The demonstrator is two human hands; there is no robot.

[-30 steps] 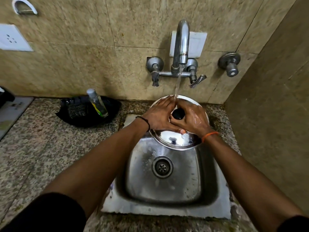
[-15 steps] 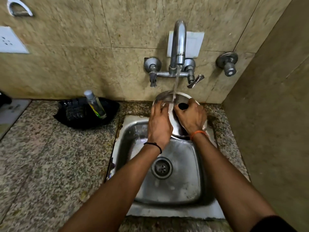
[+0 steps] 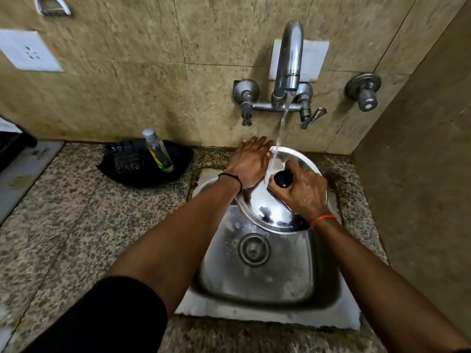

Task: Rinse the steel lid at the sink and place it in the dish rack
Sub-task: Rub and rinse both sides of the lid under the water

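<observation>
The round steel lid [image 3: 267, 210] with a black knob [image 3: 283, 179] is tilted over the back of the steel sink [image 3: 267, 281], top side facing me. Water runs from the tap [image 3: 289, 59] onto its upper edge. My right hand [image 3: 303, 189] grips the lid at the knob. My left hand [image 3: 251, 161] lies flat, fingers apart, on the lid's upper left part beside the water stream. No dish rack is in view.
A black tray [image 3: 132, 171] with a clear bottle [image 3: 158, 151] sits on the granite counter left of the sink. A wall valve [image 3: 364, 93] is at the right, a socket plate [image 3: 28, 52] at the upper left. A tiled side wall closes the right.
The lid has turned from steeply tilted to showing its top and knob toward me. My left hand has slid up to the lid's upper left edge; my right hand stays at the knob.
</observation>
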